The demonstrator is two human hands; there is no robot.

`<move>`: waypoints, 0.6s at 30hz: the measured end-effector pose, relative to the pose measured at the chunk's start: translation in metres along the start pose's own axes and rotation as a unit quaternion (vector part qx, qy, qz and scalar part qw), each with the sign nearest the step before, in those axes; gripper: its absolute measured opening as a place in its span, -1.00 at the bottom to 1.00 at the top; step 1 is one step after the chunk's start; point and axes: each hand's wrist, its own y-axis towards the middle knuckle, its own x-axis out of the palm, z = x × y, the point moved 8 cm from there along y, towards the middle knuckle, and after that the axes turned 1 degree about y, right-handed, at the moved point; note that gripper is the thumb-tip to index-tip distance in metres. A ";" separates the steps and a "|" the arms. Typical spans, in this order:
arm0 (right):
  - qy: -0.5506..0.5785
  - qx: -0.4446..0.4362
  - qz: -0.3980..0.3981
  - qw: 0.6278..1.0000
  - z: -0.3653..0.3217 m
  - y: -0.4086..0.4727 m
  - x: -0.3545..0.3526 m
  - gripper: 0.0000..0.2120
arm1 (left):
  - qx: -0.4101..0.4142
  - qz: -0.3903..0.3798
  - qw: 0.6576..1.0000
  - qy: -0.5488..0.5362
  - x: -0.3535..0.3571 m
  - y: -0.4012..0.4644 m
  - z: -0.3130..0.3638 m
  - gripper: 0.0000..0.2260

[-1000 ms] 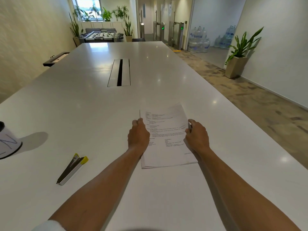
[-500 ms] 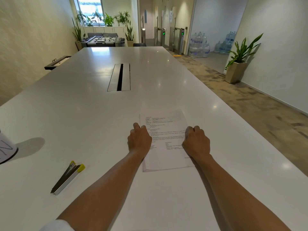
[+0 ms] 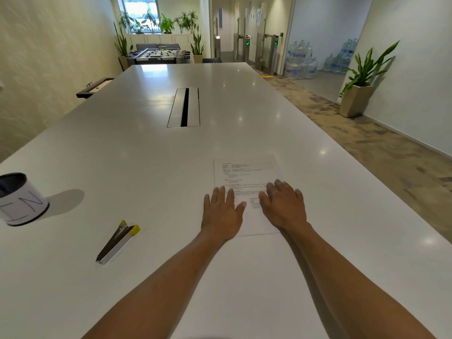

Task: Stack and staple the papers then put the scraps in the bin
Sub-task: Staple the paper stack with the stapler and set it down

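A stack of printed white papers (image 3: 247, 173) lies flat on the white table (image 3: 146, 155) in front of me. My left hand (image 3: 221, 212) rests flat on the stack's left edge, fingers straight and spread. My right hand (image 3: 283, 206) lies flat on the stack's right side, fingers straight. A stapler (image 3: 117, 241), silver and black with yellow tips, lies on the table to the left of my hands. A white bin (image 3: 20, 199) with dark lettering and a dark inside stands at the far left edge.
A cable slot (image 3: 184, 107) is set into the table's middle farther away. The table's right edge drops to a carpeted floor with a potted plant (image 3: 362, 81). A wall runs along the left side.
Both hands went from gripping the stack's sides with curled fingers to lying flat on it with straight fingers. The stack now lies flat and square. The view tilted, bringing the bin into sight.
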 end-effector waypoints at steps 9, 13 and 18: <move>-0.035 -0.022 0.087 0.995 -0.013 -0.012 -0.022 -0.47 | -0.005 0.000 1.000 -0.016 -0.008 -0.005 -0.005 -0.41; -0.045 -0.061 0.170 0.983 -0.027 -0.027 -0.042 -0.55 | -0.008 0.124 0.991 -0.050 -0.044 -0.022 -0.026 -0.55; 0.042 -0.076 0.072 0.994 -0.055 -0.035 -0.040 -0.54 | -0.106 0.145 0.983 0.031 -0.069 -0.059 -0.096 -0.53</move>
